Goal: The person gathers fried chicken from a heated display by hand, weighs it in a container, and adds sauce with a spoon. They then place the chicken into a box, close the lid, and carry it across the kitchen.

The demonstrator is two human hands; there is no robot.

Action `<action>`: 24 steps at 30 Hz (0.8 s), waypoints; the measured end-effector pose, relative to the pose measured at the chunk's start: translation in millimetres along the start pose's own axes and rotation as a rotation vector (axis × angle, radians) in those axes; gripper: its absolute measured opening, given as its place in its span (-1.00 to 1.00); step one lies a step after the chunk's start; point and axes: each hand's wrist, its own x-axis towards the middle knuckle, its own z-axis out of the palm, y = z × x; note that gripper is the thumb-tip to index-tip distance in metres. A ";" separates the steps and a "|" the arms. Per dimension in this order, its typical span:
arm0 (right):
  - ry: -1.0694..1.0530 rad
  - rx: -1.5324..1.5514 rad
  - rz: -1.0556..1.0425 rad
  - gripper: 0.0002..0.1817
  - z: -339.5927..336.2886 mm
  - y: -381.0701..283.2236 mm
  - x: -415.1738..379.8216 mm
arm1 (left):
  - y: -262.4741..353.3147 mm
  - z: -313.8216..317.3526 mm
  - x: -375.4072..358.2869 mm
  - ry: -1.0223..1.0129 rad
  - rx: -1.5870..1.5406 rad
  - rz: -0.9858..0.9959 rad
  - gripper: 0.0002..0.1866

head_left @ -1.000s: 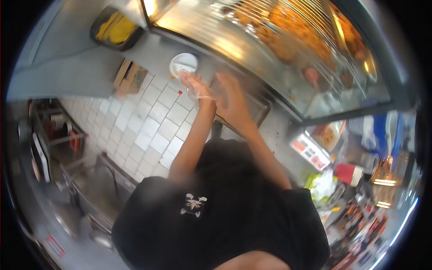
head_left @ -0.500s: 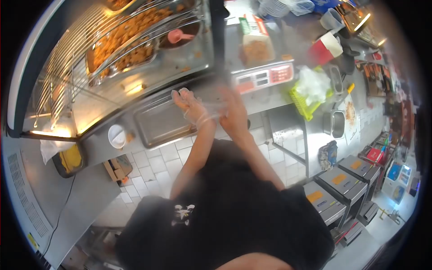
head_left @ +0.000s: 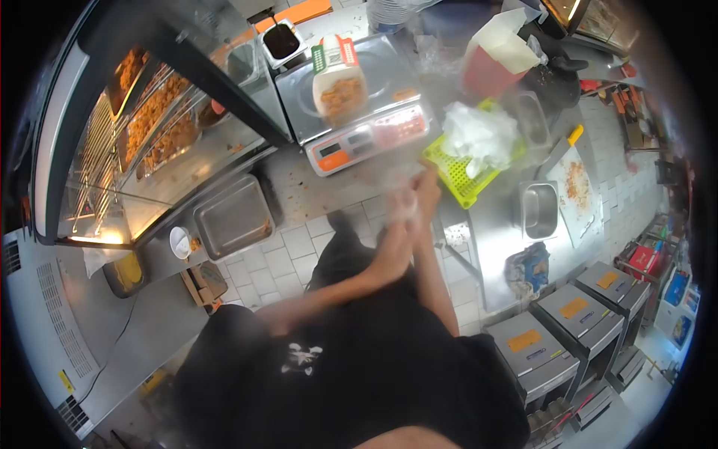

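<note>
My left hand (head_left: 404, 208) and my right hand (head_left: 428, 194) are close together, touching or nearly so, left of a green basket (head_left: 465, 193) that holds crumpled white plastic (head_left: 482, 138). A clear, filmy smear, like a thin plastic glove, shows at my left hand and above it. Motion blurs the fingers of both hands, so their grip is unclear. Above them stands a scale (head_left: 366, 142) with an orange and white front. On its plate lies an open carton (head_left: 342, 93) with brown fried pieces inside.
A glass warming cabinet (head_left: 161, 135) with fried food is at the upper left, an empty metal tray (head_left: 234, 217) below it. A white cup (head_left: 180, 242) stands beside the tray. Right are a red and white box (head_left: 493, 60), a steel pan (head_left: 539, 211) and a cutting board (head_left: 574, 193).
My view has turned to the right. Both hands have moved right, away from the metal tray towards the green basket, and closer together. The clear film was between them before.
</note>
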 end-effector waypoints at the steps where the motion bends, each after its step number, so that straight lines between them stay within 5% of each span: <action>1: 0.095 -0.073 0.012 -0.49 -8.3 9.4 5.3 | 1.3 -2.1 -8.5 -0.235 0.003 0.125 -0.36; 3: 0.163 -0.124 -0.096 -0.47 -35.4 40.2 22.9 | 19.7 -44.1 12.0 -0.519 0.021 -0.026 -0.52; 4: 0.227 -0.182 -0.209 -0.46 -50.1 53.4 30.0 | 13.4 -58.0 28.4 -0.212 0.143 0.167 -0.70; 6: 0.225 -0.001 -0.175 -0.52 -82.4 67.7 22.4 | 12.6 -100.1 89.0 0.244 -0.006 -0.003 -0.79; 8: 0.233 0.172 -0.155 -0.57 -105.8 69.6 5.9 | 0.7 -142.0 162.1 0.450 0.350 0.190 -0.61; 9: 0.242 0.083 -0.014 -0.56 -116.7 67.7 -6.1 | -12.1 -162.8 192.2 0.432 0.519 0.102 -0.57; 11: 0.283 -0.028 0.151 -0.55 -136.5 69.4 -33.2 | -78.6 -204.2 248.3 0.493 1.043 0.356 -0.56; 13: 0.307 0.226 0.493 -0.50 -155.5 86.0 -63.2 | -116.1 -225.8 278.6 0.268 0.899 0.028 -0.60; 15: 0.391 0.312 0.492 -0.50 -172.2 101.6 -98.3 | -114.7 -225.4 284.6 0.244 0.565 -0.170 -0.66; 18: 0.557 0.420 0.618 -0.60 -187.6 109.1 -127.0 | -173.5 -259.3 314.5 0.280 0.817 0.131 -0.67; 22: 0.653 0.628 0.592 -0.63 -207.3 149.1 -108.9 | -141.4 -245.8 294.0 0.185 0.798 0.257 -0.71; 24: 0.696 0.710 0.558 -0.65 -218.2 172.8 -98.5 | -45.2 -176.7 242.4 0.159 0.569 -0.002 -0.65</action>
